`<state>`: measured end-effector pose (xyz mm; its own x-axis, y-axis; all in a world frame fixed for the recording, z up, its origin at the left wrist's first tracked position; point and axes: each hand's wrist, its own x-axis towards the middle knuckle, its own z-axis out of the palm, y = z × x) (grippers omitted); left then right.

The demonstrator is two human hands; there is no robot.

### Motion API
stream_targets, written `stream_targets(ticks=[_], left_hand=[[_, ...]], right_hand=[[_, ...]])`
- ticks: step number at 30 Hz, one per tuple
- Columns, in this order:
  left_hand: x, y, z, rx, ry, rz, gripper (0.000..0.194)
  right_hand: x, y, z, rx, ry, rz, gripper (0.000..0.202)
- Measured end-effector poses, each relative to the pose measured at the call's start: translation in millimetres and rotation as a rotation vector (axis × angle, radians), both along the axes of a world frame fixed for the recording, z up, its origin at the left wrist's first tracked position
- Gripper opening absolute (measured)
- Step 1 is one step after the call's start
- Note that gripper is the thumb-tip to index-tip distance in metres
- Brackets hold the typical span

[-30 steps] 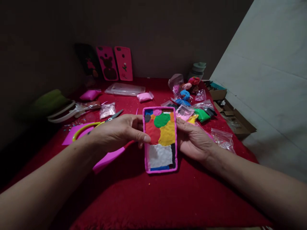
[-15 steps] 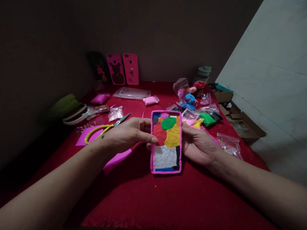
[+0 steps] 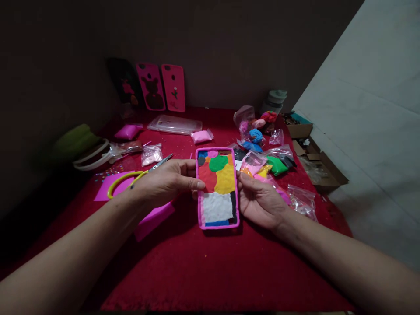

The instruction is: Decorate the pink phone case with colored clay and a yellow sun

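Observation:
Upright between my hands is a phone case [image 3: 217, 210], its back covered in patches of red, yellow, green, white, blue and black clay, with a raised pink clay rim. My left hand [image 3: 170, 181] grips its left edge, thumb on the front and fingers behind. At the right edge, my right hand [image 3: 262, 197] pinches the case, its fingertips partly hidden. Yellow-handled scissors [image 3: 114, 181] lie beside my left wrist, over a pink sheet [image 3: 105, 188]. Another pink piece [image 3: 154, 221] lies under my left forearm.
Decorated phone cases [image 3: 173, 87] lean on the back wall, near a clear case [image 3: 173, 124]. Several clay packets [image 3: 275, 165] crowd the right side beside a plastic bag [image 3: 300, 201]. A lidded jar [image 3: 275, 100] stands behind; cardboard boxes [image 3: 328, 170] sit off the red table's right edge.
The whole view has shifted, so the table things appear slightly further left and higher. Both hands keep their hold on the phone case, which is now tilted a little.

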<state>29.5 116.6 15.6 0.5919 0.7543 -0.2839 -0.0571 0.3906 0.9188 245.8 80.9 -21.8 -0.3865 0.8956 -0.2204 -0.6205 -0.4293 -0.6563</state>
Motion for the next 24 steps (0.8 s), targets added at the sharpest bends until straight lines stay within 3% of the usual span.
stream_targets(ticks=[5, 14, 24], left_hand=[[-1, 0, -0.4, -0.012, -0.021, -0.007, 0.033], [0, -4, 3.1, 0.002, 0.046, -0.168, 0.027], [2, -5, 0.1, 0.006, 0.155, -0.171, 0.019]], right_hand=[[0, -3, 6.5, -0.014, 0.060, 0.066, 0.034], [3, -4, 15.1, -0.048, 0.072, -0.055, 0.032], [2, -4, 18.9, -0.007, 0.069, -0.077, 0.042]])
